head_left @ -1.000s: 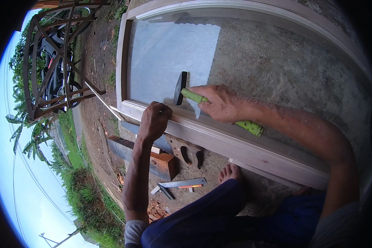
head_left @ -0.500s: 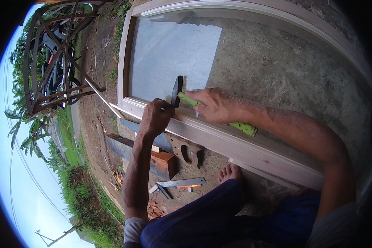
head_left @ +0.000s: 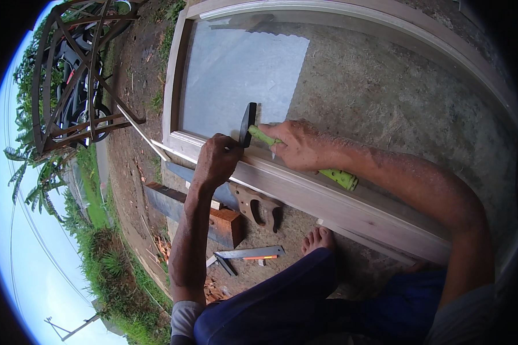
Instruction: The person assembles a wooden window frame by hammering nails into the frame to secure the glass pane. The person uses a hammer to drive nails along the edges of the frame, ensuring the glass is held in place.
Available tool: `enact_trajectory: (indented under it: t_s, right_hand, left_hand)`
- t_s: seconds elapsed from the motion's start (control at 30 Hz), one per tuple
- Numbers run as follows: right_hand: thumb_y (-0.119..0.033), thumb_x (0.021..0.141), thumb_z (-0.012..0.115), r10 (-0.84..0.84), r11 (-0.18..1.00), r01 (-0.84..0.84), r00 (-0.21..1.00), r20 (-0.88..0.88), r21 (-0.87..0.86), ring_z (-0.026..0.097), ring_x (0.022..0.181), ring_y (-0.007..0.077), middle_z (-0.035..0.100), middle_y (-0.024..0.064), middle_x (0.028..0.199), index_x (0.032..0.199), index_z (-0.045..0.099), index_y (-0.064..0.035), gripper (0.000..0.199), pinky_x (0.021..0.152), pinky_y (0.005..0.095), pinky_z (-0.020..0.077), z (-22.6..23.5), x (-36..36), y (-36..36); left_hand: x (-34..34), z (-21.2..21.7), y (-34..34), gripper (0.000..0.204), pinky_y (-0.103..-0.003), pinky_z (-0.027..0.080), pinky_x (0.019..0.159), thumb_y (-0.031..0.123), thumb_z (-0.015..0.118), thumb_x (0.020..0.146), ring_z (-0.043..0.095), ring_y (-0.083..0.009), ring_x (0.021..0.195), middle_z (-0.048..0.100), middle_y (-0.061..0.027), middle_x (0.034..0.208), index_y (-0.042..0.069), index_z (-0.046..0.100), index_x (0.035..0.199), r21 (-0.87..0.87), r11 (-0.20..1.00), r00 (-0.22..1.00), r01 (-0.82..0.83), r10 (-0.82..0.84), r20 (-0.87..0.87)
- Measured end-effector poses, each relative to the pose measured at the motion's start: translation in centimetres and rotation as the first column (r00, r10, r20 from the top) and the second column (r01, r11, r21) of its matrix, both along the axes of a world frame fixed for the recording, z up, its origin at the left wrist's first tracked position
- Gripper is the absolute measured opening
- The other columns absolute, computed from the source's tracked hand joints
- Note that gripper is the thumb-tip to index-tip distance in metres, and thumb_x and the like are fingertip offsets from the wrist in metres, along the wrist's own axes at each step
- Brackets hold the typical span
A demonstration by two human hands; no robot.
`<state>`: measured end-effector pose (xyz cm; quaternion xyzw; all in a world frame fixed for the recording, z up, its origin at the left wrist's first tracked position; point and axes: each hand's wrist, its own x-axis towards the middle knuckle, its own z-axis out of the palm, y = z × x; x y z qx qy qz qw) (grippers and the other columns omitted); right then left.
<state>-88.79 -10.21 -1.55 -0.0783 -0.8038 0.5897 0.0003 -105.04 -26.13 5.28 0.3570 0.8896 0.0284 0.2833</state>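
A wooden frame with a glass pane [head_left: 253,69] lies in front of me, its near rail [head_left: 351,210] running past my knees. My right hand [head_left: 300,146] is wrapped round the green handle of a hammer [head_left: 251,118]. The dark hammer head is over the inner edge of the near rail, close to the left fingertips. My left hand [head_left: 218,160] is closed in a pinch at that rail; whatever its fingers hold, if anything, is hidden.
Beside the rail lie a handsaw [head_left: 252,206], a wooden block [head_left: 227,226], a try square [head_left: 253,252] and an orange pencil [head_left: 262,257]. My bare foot [head_left: 317,239] is near the rail. At far left stand a slatted wooden structure [head_left: 39,103] and a motorcycle [head_left: 75,103].
Both hands and the hammer hold nearly the same place. The whole view has shifted very slightly.
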Motion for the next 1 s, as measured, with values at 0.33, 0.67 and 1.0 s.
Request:
enact_trajectory:
  t_s: [0.33,0.67,1.0]
  right_hand:
    - [-0.012,0.102,0.049,0.073,0.991,-0.053,0.984,0.164,-0.121,0.074,0.071,0.0299,0.067,0.0307,0.112,0.153,0.042,0.0024,0.054,0.061,0.0394,0.0643,0.3,0.3,-0.2]
    - [-0.014,0.103,0.048,0.135,0.960,-0.069,0.963,0.232,-0.272,0.071,0.066,0.0254,0.069,0.0226,0.088,0.154,0.041,-0.0003,0.053,0.056,0.0374,0.0613,2.7,1.8,1.5]
    - [-0.020,0.105,0.050,-0.013,0.975,0.078,0.955,0.296,-0.208,0.060,0.056,0.0162,0.062,0.0107,0.077,0.160,0.037,-0.0115,0.057,0.050,0.0349,0.0557,3.2,0.6,2.6]
  left_hand:
    - [-1.1,0.5,-1.1,0.042,-0.050,0.044,0.105,0.026,0.073,0.088,0.056,-0.0416,0.126,0.061,-0.0255,0.132,0.004,0.070,0.123,0.015,0.999,0.999,0.046,-0.046,-0.008]
    - [-5.7,-1.0,-3.9,0.111,-0.067,-0.002,0.122,0.079,0.058,0.087,-0.011,-0.0483,0.156,-0.005,-0.0272,0.171,0.020,0.008,0.167,-0.138,0.970,0.979,0.199,-0.191,0.069]
    - [-6.4,-1.2,-3.8,0.114,-0.070,-0.001,0.120,0.079,0.061,0.085,-0.009,-0.0518,0.155,-0.005,-0.0297,0.170,0.026,0.004,0.167,-0.150,0.972,0.983,0.180,-0.172,0.066]
